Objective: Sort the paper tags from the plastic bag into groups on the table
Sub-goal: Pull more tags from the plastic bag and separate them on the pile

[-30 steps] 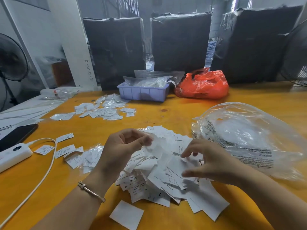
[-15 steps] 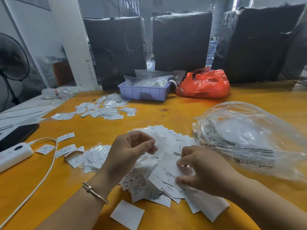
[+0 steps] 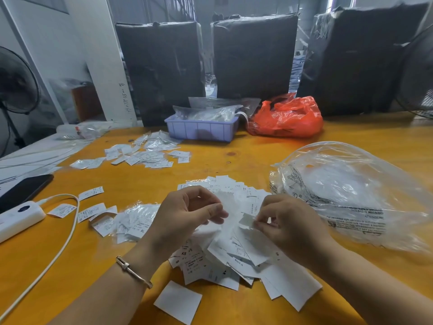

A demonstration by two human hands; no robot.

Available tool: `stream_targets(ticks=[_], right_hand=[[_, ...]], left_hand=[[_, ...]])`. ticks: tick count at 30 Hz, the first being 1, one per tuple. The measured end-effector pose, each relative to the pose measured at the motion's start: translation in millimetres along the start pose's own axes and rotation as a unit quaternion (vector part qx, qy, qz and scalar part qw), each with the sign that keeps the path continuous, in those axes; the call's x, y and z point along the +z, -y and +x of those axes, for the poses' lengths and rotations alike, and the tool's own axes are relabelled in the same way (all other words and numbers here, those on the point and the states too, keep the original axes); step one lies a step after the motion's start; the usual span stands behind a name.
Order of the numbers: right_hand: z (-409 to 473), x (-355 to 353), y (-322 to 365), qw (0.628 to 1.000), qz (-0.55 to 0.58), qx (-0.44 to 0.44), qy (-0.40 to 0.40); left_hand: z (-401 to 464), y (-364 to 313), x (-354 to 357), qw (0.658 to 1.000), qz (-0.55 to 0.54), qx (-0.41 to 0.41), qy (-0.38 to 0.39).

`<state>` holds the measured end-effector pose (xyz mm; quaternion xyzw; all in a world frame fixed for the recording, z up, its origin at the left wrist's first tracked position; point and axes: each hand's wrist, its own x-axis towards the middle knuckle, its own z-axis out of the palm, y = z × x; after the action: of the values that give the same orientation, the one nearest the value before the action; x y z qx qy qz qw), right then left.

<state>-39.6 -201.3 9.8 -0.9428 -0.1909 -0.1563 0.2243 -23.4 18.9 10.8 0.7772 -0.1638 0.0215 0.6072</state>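
— White paper: one tag (image 3: 246, 222) pinched at right hand (image 3: 290, 227) fingertips, lifted at centre frame, probably to read its size.
— Left hand (image 3: 185, 215)?
— Curled over the main pile (image 3: 234, 261), thumb meeting forefinger on loose tags; likely steadying the heap.
— Outward?
— Plastic bag (image 3: 351, 195) slumped at right, mostly emptied. Sorted groups (image 3: 145, 153) upper left and another (image 3: 131, 221) left of centre.
— Surface, room?
— Orange wooden table (image 3: 246, 158); lilac tray (image 3: 201, 130), red bag (image 3: 285, 118), dark wrapped bales (image 3: 253, 57) behind.
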Motion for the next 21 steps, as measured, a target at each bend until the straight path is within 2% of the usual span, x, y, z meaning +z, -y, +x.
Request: stream_targets(ticks=[8, 13, 17, 21], right_hand=[[-3.1, 6.5, 4.6, 0.994, 0.102, 0.025, 0.02], [-2.4, -0.5, 4.4, 0.982, 0.175, 0.065, -0.031], [-3.0, -3.0, 3.6, 0.972, 0.216, 0.084, -0.032], [-1.1, -4.1, 1.7, 0.946, 0.301, 0.102, -0.064]], left_hand=[[0.7, 0.8, -0.4, 1.0, -0.007, 0.0, -0.022], [0.1, 1.6, 0.0, 1.0, -0.002, 0.004, -0.019], [-0.2, 2.6, 0.4, 1.0, 0.002, 0.001, -0.014], [0.0, 2.3, 0.4, 1.0, 0.009, 0.0, -0.009]])
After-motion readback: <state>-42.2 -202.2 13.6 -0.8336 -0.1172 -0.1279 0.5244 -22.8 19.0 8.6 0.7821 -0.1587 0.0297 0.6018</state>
